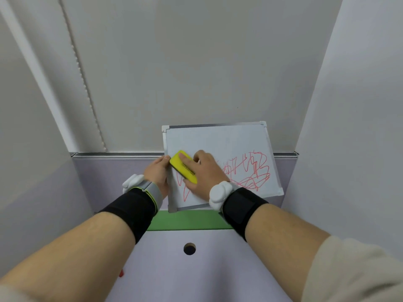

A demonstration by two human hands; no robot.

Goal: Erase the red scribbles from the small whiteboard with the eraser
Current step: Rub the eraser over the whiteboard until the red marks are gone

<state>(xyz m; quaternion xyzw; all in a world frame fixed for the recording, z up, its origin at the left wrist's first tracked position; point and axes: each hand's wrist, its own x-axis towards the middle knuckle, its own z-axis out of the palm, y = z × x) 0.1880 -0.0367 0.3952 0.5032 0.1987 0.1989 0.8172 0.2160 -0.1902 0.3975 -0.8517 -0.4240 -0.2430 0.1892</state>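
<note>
Two hands are working at the small whiteboard [220,144]. The right hand [204,173] is grasping the yellow eraser [182,166], fingers laid over its top and thumb at its near end, pressing it flat against the board's left part. Much of the eraser's right side is hiding under those fingers, and the dark print along its edge is too small to read. The left hand [158,172] is clamping the board's left frame edge; its fingertips are wrapping behind the frame and cannot be seen. Both wrists are wearing black straps with white devices, and the right one is covering part of the board's lower edge.

Red scribbles [250,173] are filling the board's lower half, thickest toward the right, with loops trailing down at the lower left; some strokes are passing out of sight beneath the right hand. The upper part of the board is showing clean white.

Below the board, a green strip [187,220] is lying across the pale lilac tabletop [174,277], partly masked by both forearms. A round hole [189,248] is sitting in the tabletop nearer the person. A small red thing [121,273] is peeking out beside the left forearm, too hidden to identify.
</note>
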